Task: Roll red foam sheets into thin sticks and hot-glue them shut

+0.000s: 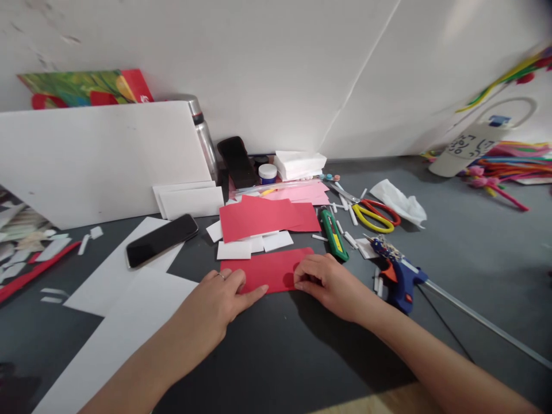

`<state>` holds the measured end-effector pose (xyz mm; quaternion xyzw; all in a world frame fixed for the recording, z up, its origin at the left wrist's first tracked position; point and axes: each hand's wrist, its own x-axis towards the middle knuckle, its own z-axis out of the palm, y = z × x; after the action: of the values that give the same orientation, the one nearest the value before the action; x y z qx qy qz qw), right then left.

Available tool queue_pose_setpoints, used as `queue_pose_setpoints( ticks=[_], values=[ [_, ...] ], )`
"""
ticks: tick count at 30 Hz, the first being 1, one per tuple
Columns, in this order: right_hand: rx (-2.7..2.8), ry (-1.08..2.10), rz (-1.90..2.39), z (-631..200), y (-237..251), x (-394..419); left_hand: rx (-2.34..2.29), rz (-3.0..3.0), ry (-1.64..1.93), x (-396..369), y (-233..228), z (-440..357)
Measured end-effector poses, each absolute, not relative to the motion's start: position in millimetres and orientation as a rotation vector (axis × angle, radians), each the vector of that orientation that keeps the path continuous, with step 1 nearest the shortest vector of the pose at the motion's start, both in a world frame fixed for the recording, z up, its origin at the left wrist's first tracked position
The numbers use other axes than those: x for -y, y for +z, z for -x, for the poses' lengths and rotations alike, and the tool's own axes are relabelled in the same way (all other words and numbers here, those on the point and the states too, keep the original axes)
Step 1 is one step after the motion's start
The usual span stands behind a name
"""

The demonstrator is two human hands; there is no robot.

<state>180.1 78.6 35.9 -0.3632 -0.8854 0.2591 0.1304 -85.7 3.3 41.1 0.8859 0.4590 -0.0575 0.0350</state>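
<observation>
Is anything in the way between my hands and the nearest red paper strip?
Nothing visible: your left hand rests on the left end of the red paper strip, your right hand on its right end. The green utility knife lies past your right hand.

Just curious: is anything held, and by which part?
The nearest red paper: left hand on its left end, right hand at its right; any pinch is unclear.

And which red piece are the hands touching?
The front red strip, touched by the left hand and right hand. The red pieces behind it have no hand on them.
</observation>
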Motion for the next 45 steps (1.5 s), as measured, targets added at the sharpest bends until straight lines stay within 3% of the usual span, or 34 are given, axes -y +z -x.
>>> queue_pose_setpoints(
  ticks=[8, 18, 24, 45],
  values=[
    [2.631, 0.578, 1.016, -186.0, 38.4, -66.7, -1.532, -3.012, 0.026, 18.5, 21.5, 68.8],
    [2.682, 0.434, 1.2, -190.9, 43.4, -62.9, -1.61, -3.081, -0.153, 31.0, 18.8, 52.4],
    [2.634, 0.584, 1.171, -193.4, 41.7, -68.6, -1.688, -3.023, -0.228, 35.8, 22.4, 36.1],
    [2.519, 0.672, 1.18, -196.3, 31.1, -66.4, -1.999, -2.938, -0.316, 48.1, 8.2, 15.5]
  ],
)
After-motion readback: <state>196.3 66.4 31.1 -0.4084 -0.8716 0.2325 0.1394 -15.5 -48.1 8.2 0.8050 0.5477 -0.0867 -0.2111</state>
